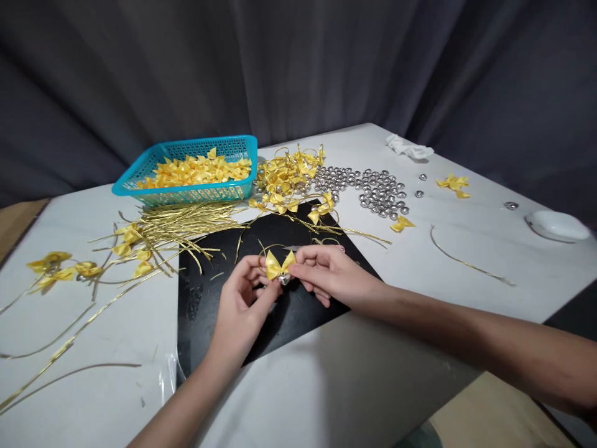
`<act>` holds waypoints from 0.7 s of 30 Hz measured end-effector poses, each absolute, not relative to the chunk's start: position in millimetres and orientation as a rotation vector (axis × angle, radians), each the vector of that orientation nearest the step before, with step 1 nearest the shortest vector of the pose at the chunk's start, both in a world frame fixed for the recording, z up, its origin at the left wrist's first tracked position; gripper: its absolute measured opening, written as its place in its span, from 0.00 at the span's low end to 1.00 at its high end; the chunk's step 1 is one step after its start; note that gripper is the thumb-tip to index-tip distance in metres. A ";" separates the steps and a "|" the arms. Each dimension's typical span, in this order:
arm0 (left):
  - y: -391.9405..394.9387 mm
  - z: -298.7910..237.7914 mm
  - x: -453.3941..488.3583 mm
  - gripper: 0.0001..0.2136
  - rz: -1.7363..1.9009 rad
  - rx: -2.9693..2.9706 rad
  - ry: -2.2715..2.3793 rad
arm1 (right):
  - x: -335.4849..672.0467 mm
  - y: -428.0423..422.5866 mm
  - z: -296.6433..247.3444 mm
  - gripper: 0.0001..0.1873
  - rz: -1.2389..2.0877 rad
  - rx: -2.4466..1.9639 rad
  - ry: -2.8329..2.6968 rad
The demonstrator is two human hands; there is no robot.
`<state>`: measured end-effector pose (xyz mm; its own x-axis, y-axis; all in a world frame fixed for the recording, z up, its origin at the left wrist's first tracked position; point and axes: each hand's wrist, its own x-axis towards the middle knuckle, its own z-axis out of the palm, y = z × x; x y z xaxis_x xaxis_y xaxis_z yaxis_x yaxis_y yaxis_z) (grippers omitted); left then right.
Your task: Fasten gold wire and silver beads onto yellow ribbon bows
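In the head view, a yellow bow (274, 265) with a silver bead (284, 279) at its lower middle is held up between both hands, above a black mat (209, 330) on the white bench (289, 404). The bow is pinched by the left hand (243, 295), whose thumb is set by the bead; its right wing is gripped between the thumb and fingers of the right hand (333, 274). Whether a cord is also held cannot be told. Beyond the mat, a blue basket (181, 195) is filled with loose bows (200, 171); in front of it, gold cords (186, 223) are heaped, partly over the mat. To the basket's right, corded bows (289, 171) are piled just beside scattered silver beads (382, 194). Farther right, a crumpled tissue (409, 148) and a white dish (557, 225) are seen, with a dark curtain (298, 68) hung behind.
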<state>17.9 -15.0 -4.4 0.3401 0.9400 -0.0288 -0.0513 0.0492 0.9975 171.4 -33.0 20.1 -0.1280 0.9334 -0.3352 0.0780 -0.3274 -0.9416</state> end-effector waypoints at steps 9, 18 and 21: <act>-16.8 -3.6 16.9 0.09 0.910 1.312 0.889 | 170.9 -33.4 18.5 0.11 1.520 -1.424 -1.214; -16.0 -3.5 19.6 0.11 0.906 1.347 0.946 | 170.7 -32.9 15.4 0.11 1.491 -1.416 -1.242; -15.7 -3.8 21.3 0.11 0.908 1.360 0.997 | 171.0 -33.1 13.2 0.10 1.470 -1.393 -1.271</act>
<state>21.3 -15.7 -3.8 0.3368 0.9408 -0.0391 0.0482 0.0243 0.9985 171.0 -33.1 13.2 -0.1439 0.9554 -0.2579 0.1173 -0.2423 -0.9631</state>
